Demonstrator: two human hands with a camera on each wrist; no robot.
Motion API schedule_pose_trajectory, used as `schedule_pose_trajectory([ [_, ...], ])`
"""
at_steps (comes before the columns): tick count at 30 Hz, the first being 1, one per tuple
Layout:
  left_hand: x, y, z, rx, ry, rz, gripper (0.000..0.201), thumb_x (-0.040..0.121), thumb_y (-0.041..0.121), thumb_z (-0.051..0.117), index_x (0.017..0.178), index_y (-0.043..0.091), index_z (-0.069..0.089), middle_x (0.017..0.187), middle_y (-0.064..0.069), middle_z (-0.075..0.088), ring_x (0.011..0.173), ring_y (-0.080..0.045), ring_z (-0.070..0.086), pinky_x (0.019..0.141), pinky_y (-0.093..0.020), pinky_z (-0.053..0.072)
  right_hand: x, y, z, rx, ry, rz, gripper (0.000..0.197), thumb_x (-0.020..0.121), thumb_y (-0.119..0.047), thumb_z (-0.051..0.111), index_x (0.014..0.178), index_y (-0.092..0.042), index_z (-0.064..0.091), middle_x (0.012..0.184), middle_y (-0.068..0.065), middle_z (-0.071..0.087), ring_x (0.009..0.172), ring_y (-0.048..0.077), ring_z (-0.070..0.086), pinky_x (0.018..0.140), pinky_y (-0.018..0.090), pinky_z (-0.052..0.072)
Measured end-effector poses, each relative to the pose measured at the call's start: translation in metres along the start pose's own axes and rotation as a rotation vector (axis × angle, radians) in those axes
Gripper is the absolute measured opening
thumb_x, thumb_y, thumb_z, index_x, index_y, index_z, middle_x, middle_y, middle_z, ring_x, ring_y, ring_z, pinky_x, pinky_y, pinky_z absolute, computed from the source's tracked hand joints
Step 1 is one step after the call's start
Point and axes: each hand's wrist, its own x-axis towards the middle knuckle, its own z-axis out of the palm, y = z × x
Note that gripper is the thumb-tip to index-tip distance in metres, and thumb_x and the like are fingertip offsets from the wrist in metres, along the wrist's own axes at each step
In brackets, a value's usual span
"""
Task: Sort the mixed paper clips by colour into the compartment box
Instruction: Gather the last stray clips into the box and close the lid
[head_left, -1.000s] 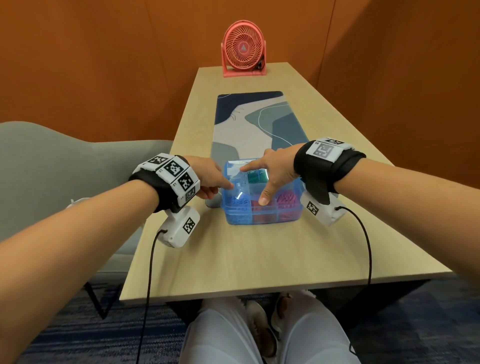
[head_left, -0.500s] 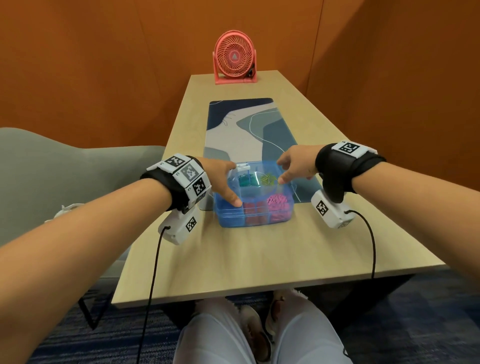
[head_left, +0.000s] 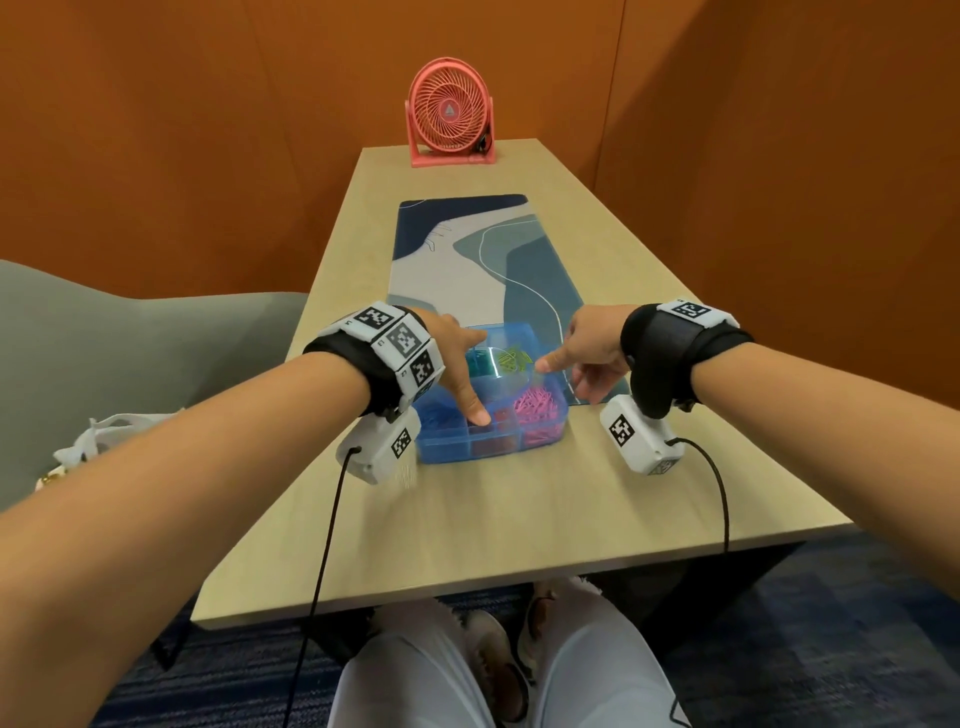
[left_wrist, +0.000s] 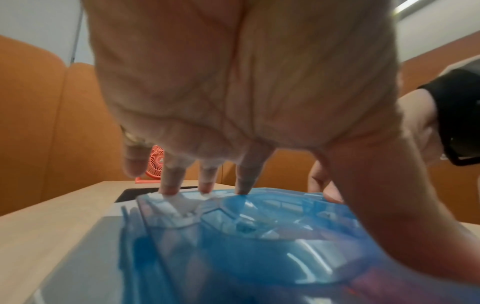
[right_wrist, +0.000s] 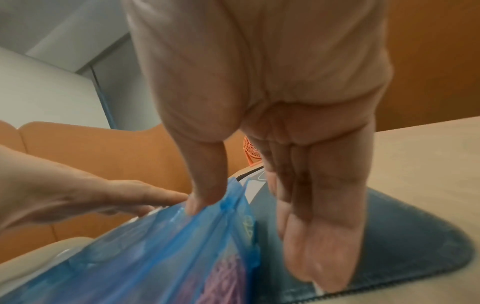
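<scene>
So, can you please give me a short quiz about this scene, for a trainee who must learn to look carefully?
1. True or false: the left hand rests with spread fingers on top of the compartment box.
2. Which clips lie in the box's near right compartment? A green, B pink, C black.
3. Which part of the right hand touches the box?
Key: 1 true; 2 B, the pink clips; 3 the thumb.
</scene>
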Motion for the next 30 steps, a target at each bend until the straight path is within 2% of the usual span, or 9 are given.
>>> schedule_pose_trajectory([
  [2, 0.0, -0.001, 0.0, -0.002, -0.009, 0.003, 0.127, 0.054, 0.07, 0.073, 0.15, 0.032, 0.0, 0.156, 0.0, 0.01, 0.143, -0.027, 0.017, 0.112, -0.05, 0.025, 0.001, -0.002, 0.001, 0.038, 0.005, 0.041, 0.044, 0.078, -0.031, 0.076, 0.096, 0.005, 0.057, 0.089, 0.02, 0.069, 0.073, 0.029, 0.07, 0.073, 0.04, 0.059],
  [6, -0.001, 0.0, -0.001, -0.003, -0.017, 0.012, 0.122, 0.058, 0.066, 0.073, 0.15, 0.032, 0.0, 0.157, -0.001, 0.01, 0.143, -0.027, 0.017, 0.112, -0.048, 0.024, 0.002, -0.007, 0.002, 0.105, -0.005, 0.079, 0.027, 0.084, -0.02, 0.072, 0.088, 0.0, 0.056, 0.074, 0.014, 0.061, 0.059, 0.021, 0.059, 0.057, 0.03, 0.055],
  [9, -0.001, -0.001, 0.0, -0.013, -0.015, 0.019, 0.122, 0.059, 0.065, 0.073, 0.15, 0.032, -0.001, 0.157, -0.002, 0.009, 0.143, -0.027, 0.017, 0.112, -0.049, 0.025, -0.002, -0.011, 0.001, 0.125, -0.024, 0.101, 0.019, 0.088, -0.015, 0.067, 0.08, -0.002, 0.056, 0.062, 0.008, 0.05, 0.051, 0.015, 0.045, 0.044, 0.02, 0.047],
  [15, 0.003, -0.002, 0.002, -0.031, -0.017, 0.027, 0.122, 0.059, 0.063, 0.074, 0.15, 0.032, -0.001, 0.156, -0.002, 0.01, 0.142, -0.028, 0.017, 0.112, -0.05, 0.026, 0.002, -0.013, 0.002, 0.101, 0.006, 0.091, 0.018, 0.087, -0.013, 0.068, 0.077, -0.003, 0.057, 0.061, 0.007, 0.052, 0.051, 0.014, 0.045, 0.044, 0.021, 0.048],
  [19, 0.005, -0.003, 0.002, -0.031, -0.015, 0.039, 0.121, 0.061, 0.064, 0.074, 0.15, 0.031, -0.001, 0.156, -0.002, 0.009, 0.143, -0.027, 0.015, 0.113, -0.048, 0.024, 0.006, -0.019, 0.004, 0.018, 0.044, 0.03, 0.02, 0.085, -0.007, 0.07, 0.071, -0.002, 0.056, 0.062, 0.011, 0.054, 0.052, 0.019, 0.051, 0.053, 0.03, 0.052],
  [23, 0.006, -0.005, 0.003, -0.027, -0.007, 0.044, 0.121, 0.061, 0.064, 0.073, 0.15, 0.031, -0.002, 0.156, -0.001, 0.009, 0.143, -0.027, 0.015, 0.113, -0.048, 0.024, 0.002, -0.02, 0.004, 0.026, 0.046, 0.017, 0.023, 0.086, -0.005, 0.068, 0.068, -0.003, 0.054, 0.058, 0.01, 0.052, 0.046, 0.017, 0.048, 0.042, 0.022, 0.049],
  [26, 0.004, -0.006, 0.004, -0.061, 0.01, 0.056, 0.122, 0.061, 0.063, 0.074, 0.151, 0.029, -0.001, 0.156, -0.002, 0.01, 0.143, -0.027, 0.015, 0.113, -0.048, 0.024, 0.001, -0.02, 0.006, 0.014, 0.052, 0.017, 0.02, 0.087, -0.009, 0.068, 0.074, -0.002, 0.055, 0.061, 0.009, 0.052, 0.051, 0.017, 0.049, 0.051, 0.027, 0.051],
  [29, 0.0, -0.011, 0.011, -0.212, 0.04, 0.089, 0.122, 0.062, 0.056, 0.078, 0.151, 0.026, 0.0, 0.156, -0.001, 0.012, 0.142, -0.025, 0.018, 0.113, -0.047, 0.024, 0.0, -0.02, 0.01, -0.027, 0.119, -0.005, 0.017, 0.086, -0.014, 0.07, 0.085, -0.001, 0.058, 0.069, 0.013, 0.058, 0.062, 0.022, 0.056, 0.074, 0.037, 0.058],
  [30, -0.002, -0.013, 0.015, -0.279, 0.065, 0.104, 0.122, 0.061, 0.053, 0.08, 0.151, 0.026, 0.002, 0.155, -0.001, 0.015, 0.141, -0.025, 0.02, 0.113, -0.046, 0.025, -0.001, -0.02, 0.011, -0.042, 0.141, -0.016, 0.018, 0.086, -0.015, 0.07, 0.088, -0.001, 0.059, 0.072, 0.013, 0.06, 0.065, 0.024, 0.058, 0.079, 0.039, 0.058],
])
